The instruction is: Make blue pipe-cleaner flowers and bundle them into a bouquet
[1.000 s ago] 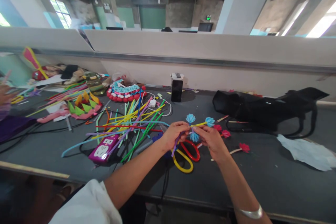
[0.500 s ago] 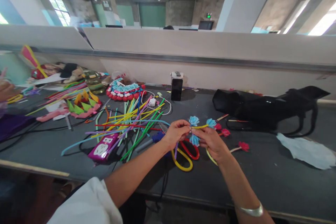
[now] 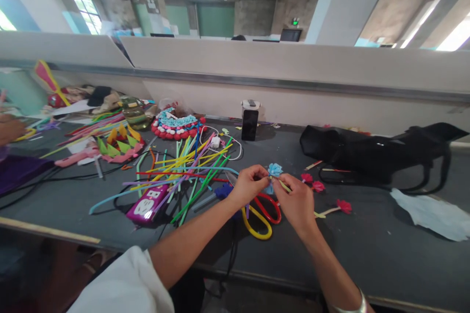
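Note:
My left hand point(image 3: 252, 187) pinches a blue flower point(image 3: 275, 170) near its base, above the table's front half. Thumb and forefinger of my right hand point(image 3: 296, 201) close on a yellow pipe cleaner point(image 3: 285, 186) right beside it. A second blue flower point(image 3: 269, 189) shows partly between the hands. Below them lie a yellow loop point(image 3: 257, 231) and a red loop point(image 3: 271, 211), which look like handles. To the right of my right hand are several red flowers point(image 3: 317, 186), one on a pale stem point(image 3: 328, 211).
Left of my hands lies a pile of coloured pipe cleaners point(image 3: 183, 168) beside a purple box point(image 3: 147, 204). A phone point(image 3: 250, 124) stands upright behind. A black bag point(image 3: 352, 149) and a pale blue sheet point(image 3: 429, 215) lie right. Another person's hand point(image 3: 10, 128) shows at far left.
My right hand has turned inward and closed up to my left. The yellow pipe cleaner now slants downward, and one of the three blue flowers is no longer visible.

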Motion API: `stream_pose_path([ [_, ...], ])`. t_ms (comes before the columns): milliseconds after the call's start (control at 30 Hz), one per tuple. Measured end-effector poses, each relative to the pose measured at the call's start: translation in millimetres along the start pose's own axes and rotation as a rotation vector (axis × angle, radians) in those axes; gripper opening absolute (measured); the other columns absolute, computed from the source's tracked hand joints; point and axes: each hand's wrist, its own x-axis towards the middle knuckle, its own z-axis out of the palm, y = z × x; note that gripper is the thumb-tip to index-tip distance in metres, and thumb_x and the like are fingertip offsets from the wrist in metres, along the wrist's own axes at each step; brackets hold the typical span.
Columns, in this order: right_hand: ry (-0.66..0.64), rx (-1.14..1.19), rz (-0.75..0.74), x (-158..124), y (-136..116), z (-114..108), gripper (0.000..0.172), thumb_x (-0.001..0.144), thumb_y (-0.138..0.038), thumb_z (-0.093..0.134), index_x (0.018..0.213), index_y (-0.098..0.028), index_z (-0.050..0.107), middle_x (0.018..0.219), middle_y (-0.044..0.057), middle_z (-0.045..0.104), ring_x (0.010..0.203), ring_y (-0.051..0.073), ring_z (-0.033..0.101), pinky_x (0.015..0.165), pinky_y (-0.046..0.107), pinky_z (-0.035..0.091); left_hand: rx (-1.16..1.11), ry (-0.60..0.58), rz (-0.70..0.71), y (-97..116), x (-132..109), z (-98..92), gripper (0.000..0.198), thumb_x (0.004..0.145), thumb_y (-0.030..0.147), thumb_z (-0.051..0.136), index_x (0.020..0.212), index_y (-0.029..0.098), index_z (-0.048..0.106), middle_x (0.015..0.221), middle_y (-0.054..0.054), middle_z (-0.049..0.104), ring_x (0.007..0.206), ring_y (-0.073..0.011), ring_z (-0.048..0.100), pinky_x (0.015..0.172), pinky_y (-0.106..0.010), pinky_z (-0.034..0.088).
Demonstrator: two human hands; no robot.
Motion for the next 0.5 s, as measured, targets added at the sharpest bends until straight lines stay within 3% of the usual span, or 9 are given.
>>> stream_pose_path([
  [133, 0.000, 0.097, -0.097, 3.1, 9.5, 3.1, 0.020, 0.085, -0.027, 0.052, 0.072, -0.019, 0.065, 0.065, 0.000, 0.064, 0.060, 0.014, 0.057, 0.059, 0.024, 0.040, 0.005, 0.015, 0.003, 0.6, -1.1, 0.4, 0.015, 0.066, 0.025, 0.067, 0.069, 0.013, 0.059, 0.058, 0.006, 0.052, 0.052, -0.0045, 0.042, 0.051, -0.017, 0.032],
  [333, -0.017, 0.043, -0.233, 5.7, 12.9, -1.9, 0.018, 0.086, -0.024, 0.052, 0.084, -0.021, 0.070, 0.081, 0.002, 0.072, 0.075, 0.017, 0.066, 0.069, 0.025, 0.045, -0.352, -0.055, -0.318, 6.1, -2.8, 2.3, 0.021, 0.062, 0.027, 0.069, 0.070, 0.015, 0.054, 0.048, 0.009, 0.044, 0.034, -0.0011, 0.025, 0.037, -0.019, 0.013],
  [500, 0.025, 0.029, -0.208, 2.5, 9.2, -4.3, 0.020, 0.087, -0.026, 0.053, 0.087, -0.022, 0.072, 0.087, 0.003, 0.074, 0.080, 0.018, 0.067, 0.072, 0.025, 0.046, -0.542, -0.131, -0.323, 10.4, -3.8, -1.0, 0.022, 0.064, 0.024, 0.071, 0.069, 0.015, 0.052, 0.048, 0.010, 0.040, 0.035, 0.0003, 0.022, 0.038, -0.018, 0.011],
])
